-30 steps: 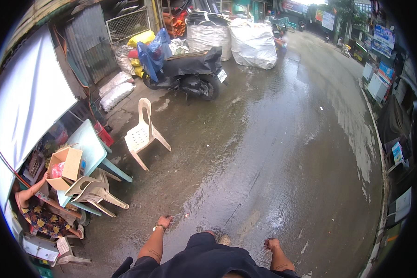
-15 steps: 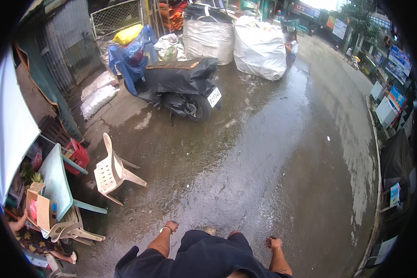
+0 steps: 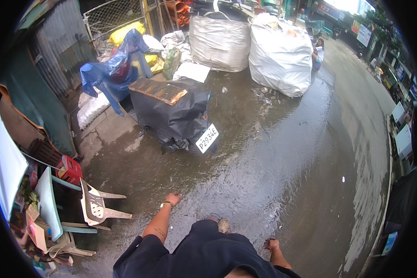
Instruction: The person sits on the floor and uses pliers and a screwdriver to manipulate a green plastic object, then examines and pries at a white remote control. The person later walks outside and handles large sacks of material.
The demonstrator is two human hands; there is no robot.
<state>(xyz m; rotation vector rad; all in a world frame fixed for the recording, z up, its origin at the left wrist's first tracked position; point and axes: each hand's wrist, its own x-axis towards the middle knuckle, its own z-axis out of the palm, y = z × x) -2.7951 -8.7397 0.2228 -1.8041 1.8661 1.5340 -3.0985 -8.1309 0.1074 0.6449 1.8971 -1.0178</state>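
My left hand (image 3: 173,199), with a light band at the wrist, hangs over the wet pavement on my left side. Its fingers look loosely bent and apart, and nothing shows in them. Lower on the right is my right hand (image 3: 272,244), fingers slack and slightly curled, also without a visible object. Neither touches anything. Ahead of the left hand stands a parked motorcycle under a black cover (image 3: 171,113), a worn wooden board (image 3: 158,91) lying on top and a blue plastic sheet (image 3: 120,67) draped over its front. One shoe (image 3: 223,225) of mine shows below.
A beige plastic chair (image 3: 93,204) and a pale green table (image 3: 50,201) stand at left, near a red crate (image 3: 70,170). Two big white sacks (image 3: 282,58) sit beyond the motorcycle; a person (image 3: 318,53) is beside one. The wet road (image 3: 306,185) stretches ahead, its curb to the right.
I have moved forward: the motorcycle and sacks appear nearer, and the chair has slid back toward the lower left. My left hand has swung forward. Both hands remain without any visible object.
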